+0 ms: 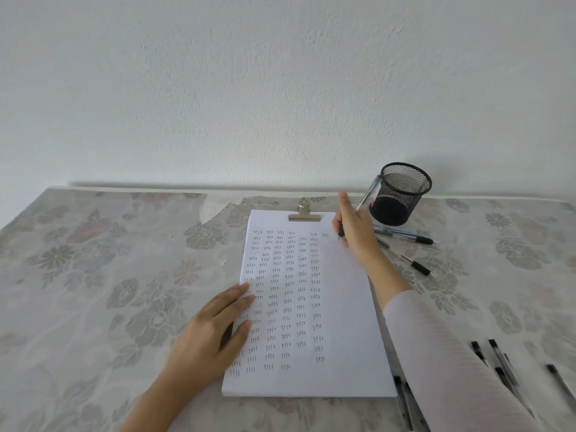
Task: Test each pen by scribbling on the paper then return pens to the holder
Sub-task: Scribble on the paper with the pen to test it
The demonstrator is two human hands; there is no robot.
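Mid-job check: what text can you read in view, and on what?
"test", handwritten over and over in columns on the paper.
Red patch at the holder: too blurred to read.
Pens on the table, pen in the right hand: any print too small.

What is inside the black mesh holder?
No pen stands above the rim of the mesh holder. Through its upper mesh only the wall shows; the lower part looks dark, so its bottom cannot be judged.

Pen (367, 196) in my right hand (355, 232) blurred along its barrel, grip mostly hidden by my fingers (343, 213), loose pens (405, 236) beside the holder (402, 194) partly behind that hand, blurred pens (495, 360) at lower right partly under my sleeve (452, 363), bottom-edge pens (406, 403) cut off.
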